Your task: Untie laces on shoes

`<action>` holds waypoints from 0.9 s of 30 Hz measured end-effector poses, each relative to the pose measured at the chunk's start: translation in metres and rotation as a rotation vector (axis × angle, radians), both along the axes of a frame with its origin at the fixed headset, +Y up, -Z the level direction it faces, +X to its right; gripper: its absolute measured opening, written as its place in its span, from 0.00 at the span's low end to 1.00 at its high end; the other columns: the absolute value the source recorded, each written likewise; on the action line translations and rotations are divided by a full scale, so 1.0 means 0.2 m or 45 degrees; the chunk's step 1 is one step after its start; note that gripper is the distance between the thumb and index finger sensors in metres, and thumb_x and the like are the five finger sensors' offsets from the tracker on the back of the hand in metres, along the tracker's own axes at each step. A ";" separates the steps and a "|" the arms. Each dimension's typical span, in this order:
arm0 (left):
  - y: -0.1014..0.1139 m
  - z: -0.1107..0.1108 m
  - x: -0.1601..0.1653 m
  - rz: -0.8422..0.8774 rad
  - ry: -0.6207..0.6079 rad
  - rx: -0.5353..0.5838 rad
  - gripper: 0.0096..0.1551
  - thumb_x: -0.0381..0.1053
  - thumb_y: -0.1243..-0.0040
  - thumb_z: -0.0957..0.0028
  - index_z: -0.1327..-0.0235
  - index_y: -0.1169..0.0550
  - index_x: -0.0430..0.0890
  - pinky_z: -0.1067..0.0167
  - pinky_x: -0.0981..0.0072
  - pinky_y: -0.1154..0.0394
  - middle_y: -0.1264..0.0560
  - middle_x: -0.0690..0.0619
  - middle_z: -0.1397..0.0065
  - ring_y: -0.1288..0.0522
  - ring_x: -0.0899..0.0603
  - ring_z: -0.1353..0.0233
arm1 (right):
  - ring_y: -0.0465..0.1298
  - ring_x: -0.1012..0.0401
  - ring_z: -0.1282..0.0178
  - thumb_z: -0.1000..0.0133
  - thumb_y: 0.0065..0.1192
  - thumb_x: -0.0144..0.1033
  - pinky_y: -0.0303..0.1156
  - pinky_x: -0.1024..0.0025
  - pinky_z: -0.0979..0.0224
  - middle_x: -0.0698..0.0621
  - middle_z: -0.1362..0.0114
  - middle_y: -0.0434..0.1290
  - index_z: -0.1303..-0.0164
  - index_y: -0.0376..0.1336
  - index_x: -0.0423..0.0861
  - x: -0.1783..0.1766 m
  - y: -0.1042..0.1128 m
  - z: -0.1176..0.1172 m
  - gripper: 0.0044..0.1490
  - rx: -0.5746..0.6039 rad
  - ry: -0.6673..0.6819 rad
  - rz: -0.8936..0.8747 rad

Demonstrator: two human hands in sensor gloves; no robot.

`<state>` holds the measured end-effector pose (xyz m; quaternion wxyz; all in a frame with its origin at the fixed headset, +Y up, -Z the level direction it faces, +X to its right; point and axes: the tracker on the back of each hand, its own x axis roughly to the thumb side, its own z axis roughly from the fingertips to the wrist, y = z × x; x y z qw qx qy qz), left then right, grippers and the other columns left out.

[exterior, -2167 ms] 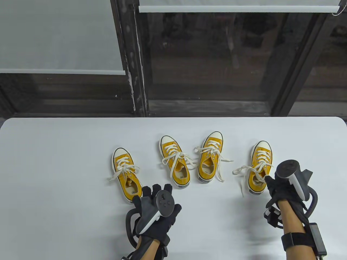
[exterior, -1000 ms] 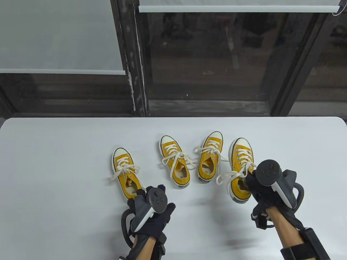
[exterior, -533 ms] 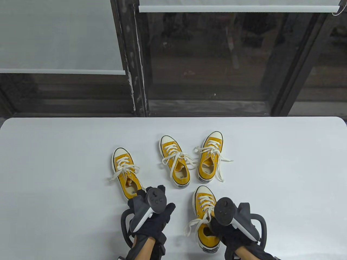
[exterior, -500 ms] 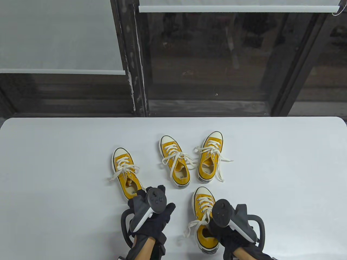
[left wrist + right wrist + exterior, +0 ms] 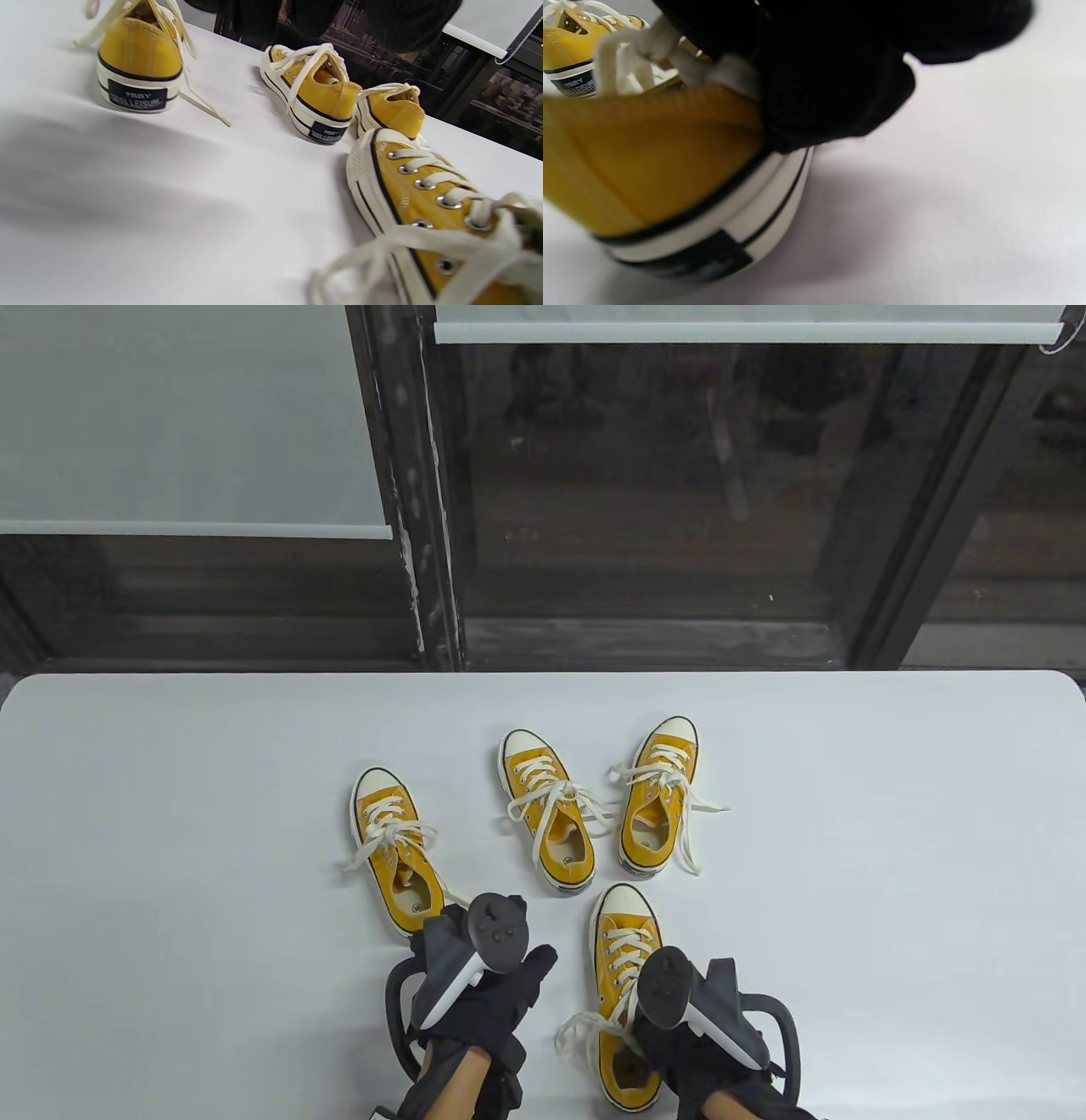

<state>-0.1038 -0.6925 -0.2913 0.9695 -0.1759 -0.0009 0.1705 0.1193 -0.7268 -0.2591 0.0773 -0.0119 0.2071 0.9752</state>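
My right grip (image 5: 679, 1044) holds the near yellow shoe (image 5: 624, 976) by its heel collar, at 6 o'clock on the desk (image 5: 848, 857). My left grip (image 5: 479, 993), at 7 o'clock, holds nothing, fingers loose.

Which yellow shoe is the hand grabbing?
The nearest shoe, alone in front by the table's near edge. The right hand grips its heel end; nothing grips the other three behind.
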 end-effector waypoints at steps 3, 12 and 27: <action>-0.01 0.00 0.04 0.086 -0.096 -0.068 0.34 0.62 0.42 0.40 0.23 0.30 0.52 0.22 0.24 0.55 0.29 0.49 0.20 0.40 0.37 0.13 | 0.86 0.63 0.60 0.33 0.54 0.57 0.79 0.65 0.51 0.51 0.47 0.82 0.30 0.67 0.35 0.03 0.04 0.00 0.39 -0.093 0.016 -0.037; -0.05 0.01 0.16 0.097 -0.312 -0.304 0.26 0.58 0.32 0.45 0.39 0.17 0.46 0.25 0.26 0.46 0.16 0.49 0.41 0.26 0.39 0.26 | 0.78 0.50 0.36 0.31 0.50 0.56 0.71 0.51 0.33 0.41 0.24 0.68 0.13 0.54 0.49 0.13 0.24 0.01 0.39 0.123 0.027 -0.121; -0.17 0.01 0.30 -0.119 -0.364 -0.348 0.22 0.58 0.37 0.40 0.34 0.22 0.56 0.22 0.31 0.47 0.21 0.57 0.37 0.29 0.46 0.24 | 0.58 0.47 0.20 0.31 0.52 0.50 0.58 0.47 0.21 0.42 0.14 0.45 0.16 0.54 0.62 0.10 0.02 -0.10 0.31 -0.290 0.184 -0.516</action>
